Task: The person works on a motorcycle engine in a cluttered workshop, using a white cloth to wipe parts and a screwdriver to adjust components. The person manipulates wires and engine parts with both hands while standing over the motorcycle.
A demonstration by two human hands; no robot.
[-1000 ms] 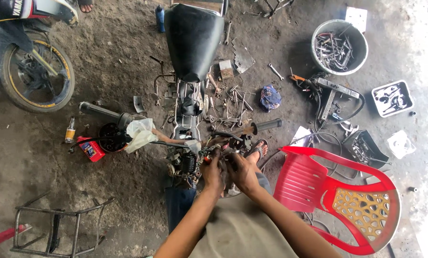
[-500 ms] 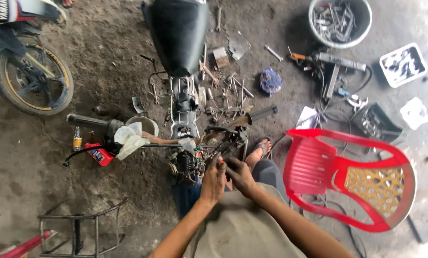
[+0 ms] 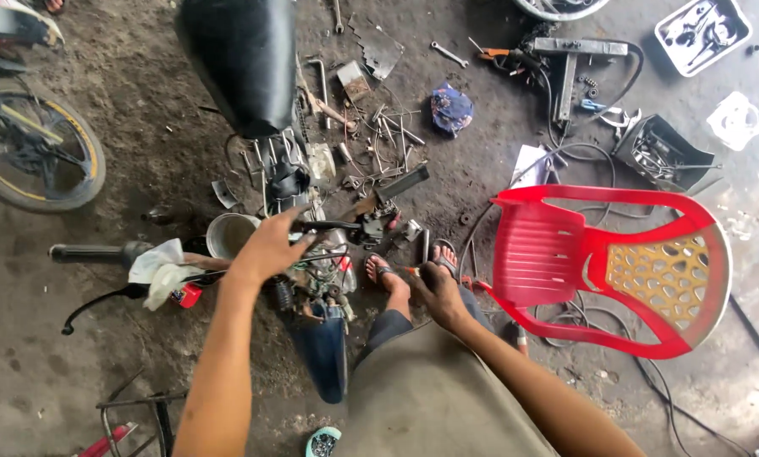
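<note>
The left hand [image 3: 271, 247] reaches forward with the palm down and the fingers loosely spread, half open, its fingertips resting on or just over the dark handlebar bar [image 3: 333, 226] of the stripped motorcycle frame [image 3: 303, 195]; whether it grips the bar cannot be told. The right hand [image 3: 437, 292] is curled closed around a small orange-handled tool [image 3: 409, 271], most likely a screwdriver, whose tip points left toward the sandalled foot [image 3: 383, 272] beside it. The engine block [image 3: 320, 279] lies just below and right of the left hand, between the two hands, with the blue front fender [image 3: 324, 351] under it. Close on the left stand a pale metal cup [image 3: 227, 234] and a white rag [image 3: 163, 269], touching or nearly touching the left wrist, so room there is tight. To the right, a red plastic chair [image 3: 565, 262] lies tipped on its side just beside the right forearm, hemming that side in. Ahead, scattered wrenches and bolts [image 3: 388, 135] crowd the ground up to the black seat [image 3: 244, 59]. Open bare concrete shows only at lower left, past a motorcycle wheel [image 3: 36, 156] at the left edge.
</note>
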